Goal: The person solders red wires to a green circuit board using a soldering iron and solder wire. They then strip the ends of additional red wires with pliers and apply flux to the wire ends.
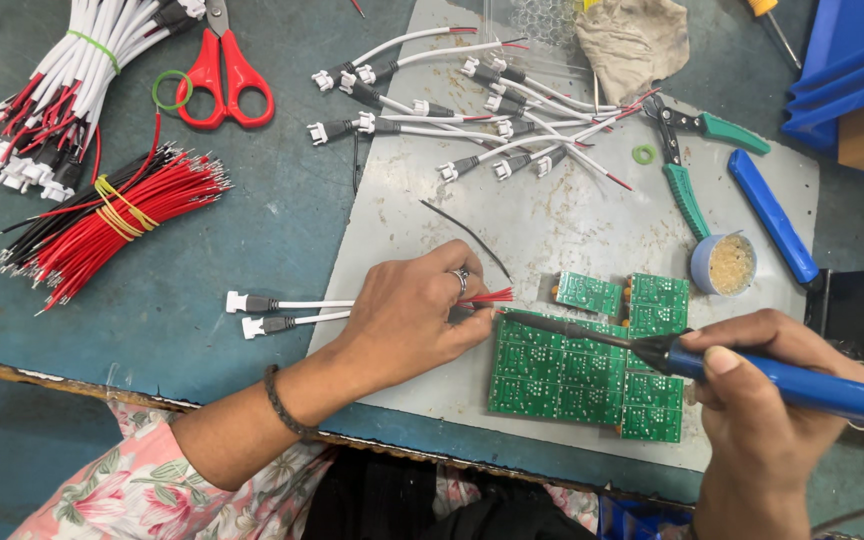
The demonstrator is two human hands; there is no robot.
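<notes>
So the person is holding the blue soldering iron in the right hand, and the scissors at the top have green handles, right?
Not quite. The head view shows the scissors have red handles, not green. The rest is right: the right hand holds the blue soldering iron.

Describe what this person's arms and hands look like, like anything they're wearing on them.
The left hand wears a silver ring on one finger and a dark braided bracelet at the wrist. Farther up that arm is a pink floral sleeve with green leaves. The right hand shows no ring or band in this view, and its forearm runs out of the picture bare, so no sleeve is visible.
</notes>
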